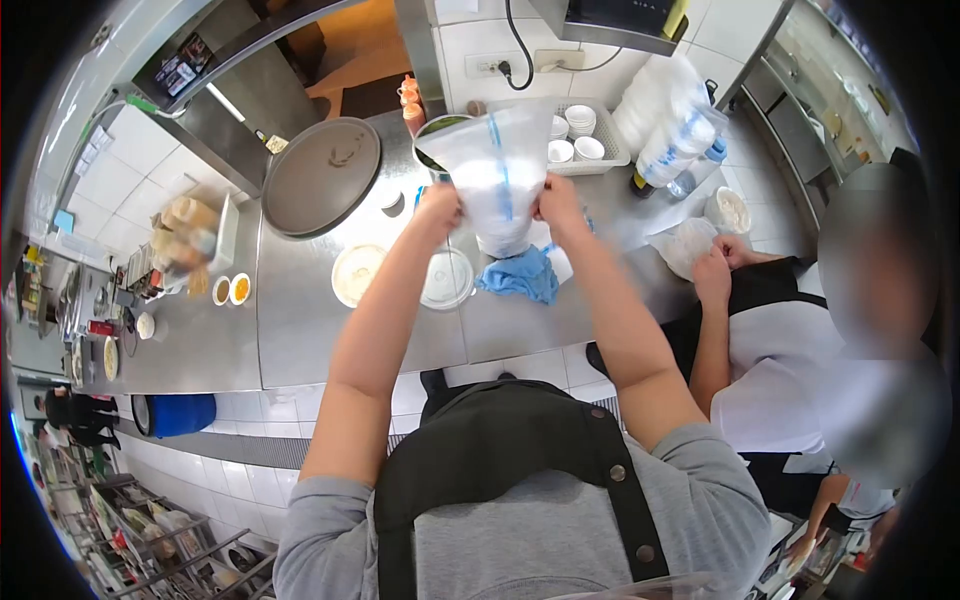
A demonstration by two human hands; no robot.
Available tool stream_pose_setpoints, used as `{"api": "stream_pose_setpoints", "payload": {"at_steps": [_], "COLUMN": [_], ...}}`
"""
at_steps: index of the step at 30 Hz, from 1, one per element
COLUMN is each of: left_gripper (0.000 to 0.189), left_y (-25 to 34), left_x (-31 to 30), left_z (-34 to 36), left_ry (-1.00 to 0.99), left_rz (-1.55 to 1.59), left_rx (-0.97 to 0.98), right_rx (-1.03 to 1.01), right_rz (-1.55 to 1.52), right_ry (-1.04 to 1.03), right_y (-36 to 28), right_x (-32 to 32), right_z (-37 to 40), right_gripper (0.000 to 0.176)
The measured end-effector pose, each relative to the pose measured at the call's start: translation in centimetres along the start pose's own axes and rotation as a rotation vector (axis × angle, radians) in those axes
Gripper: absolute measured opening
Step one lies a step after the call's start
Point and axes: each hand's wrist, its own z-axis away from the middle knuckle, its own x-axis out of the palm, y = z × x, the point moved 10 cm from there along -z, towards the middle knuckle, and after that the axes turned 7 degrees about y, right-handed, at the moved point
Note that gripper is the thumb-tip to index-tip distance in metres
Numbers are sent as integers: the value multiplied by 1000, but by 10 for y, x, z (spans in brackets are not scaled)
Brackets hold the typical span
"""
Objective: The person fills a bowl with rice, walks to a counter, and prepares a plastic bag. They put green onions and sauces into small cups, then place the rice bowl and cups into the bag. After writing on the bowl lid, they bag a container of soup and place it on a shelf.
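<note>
1. Counter (300,330): steel, running across the view; everything below sits on it or is held over it.
2. Two small sauce cups (231,289): side by side near the counter's left part, one with orange filling. They are well apart from the hands.
3. Round metal lid (322,175): large, lying flat at the back, probably set there to keep the front edge free.
4. Bowl (357,272): pale contents, just left of the person's left forearm.
5. Left hand (438,207): raised over the counter, fingers clenched on the left edge of the bag.
6. Lidded tub (447,278): round, lid on, directly below the left hand.
7. Bag (497,180): clear plastic with a blue stripe, held in the air between both hands, above the cloth. Gripped at two opposite sides, it hangs with its white contents sagging to the bottom; this hold likely keeps the weight settled low.
8. Blue cloth (520,275): crumpled under the bag, beside the tub.
9. Right hand (558,207): fingers pinched shut on the bag's right edge, level with the left hand.
10. Rack of small white cups (580,135): against the back wall.
11. Stack of plastic tubs (660,120): wrapped, leaning at the rear right.
12. Co-worker's hands (712,268): at the counter's right end, on a separate bag.
</note>
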Motion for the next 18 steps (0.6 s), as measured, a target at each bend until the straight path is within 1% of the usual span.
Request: {"api": "stream_pose_setpoints", "payload": {"at_steps": [1, 2, 3, 4, 5, 6, 8, 9, 10, 12, 13, 15, 16, 17, 18], "left_gripper": [13, 16, 21, 26, 36, 40, 48, 60, 60, 47, 42, 33, 30, 28, 25], "left_y": [-14, -8, 0, 7, 23, 25, 41, 70, 94, 117, 114, 111, 111, 110, 110], "left_x": [2, 1, 2, 2, -1, -5, -17, -15, -5, 4, 15, 37, 41, 43, 43], "left_z": [7, 11, 17, 24, 34, 34, 27, 68, 107, 143, 142, 138, 134, 131, 129], "left_ry": [23, 66, 109, 156, 244, 240, 241, 297, 234, 314, 381, 495, 479, 464, 449], "left_rz": [-11, -78, -146, -211, -289, -252, -170, 63, 310, 469, 287, -79, -79, -80, -83], "left_rx": [-58, 56, 168, 274, 467, 526, 664, 754, 784, 1012, 1042, 1078, 1085, 1090, 1092], "right_rx": [5, 10, -15, -101, -183, -270, -343, -368, -491, -730, -657, -762, -813, -835, -831], "right_rz": [17, 31, 13, 89, 168, 245, -120, -306, -342, -424, -433, -121, 38, -49, -70], "right_ry": [20, 41, 21, 67, 109, 151, 122, 101, 88, 66, 36, 192, 271, 287, 253], "right_y": [14, 27, 31, 28, 27, 21, -13, -33, -62, -104, -99, -104, -108, -97, -97], "right_x": [-2, -2, -1, -8, -16, -21, -29, -29, -20, 1, 8, 22, 28, 26, 28], "right_z": [-1, -4, -7, -12, -14, -14, 4, 16, 32, 67, 63, 72, 75, 67, 65], "right_gripper": [21, 23, 20, 18, 17, 19, 30, 37, 41, 51, 47, 45, 46, 51, 52]}}
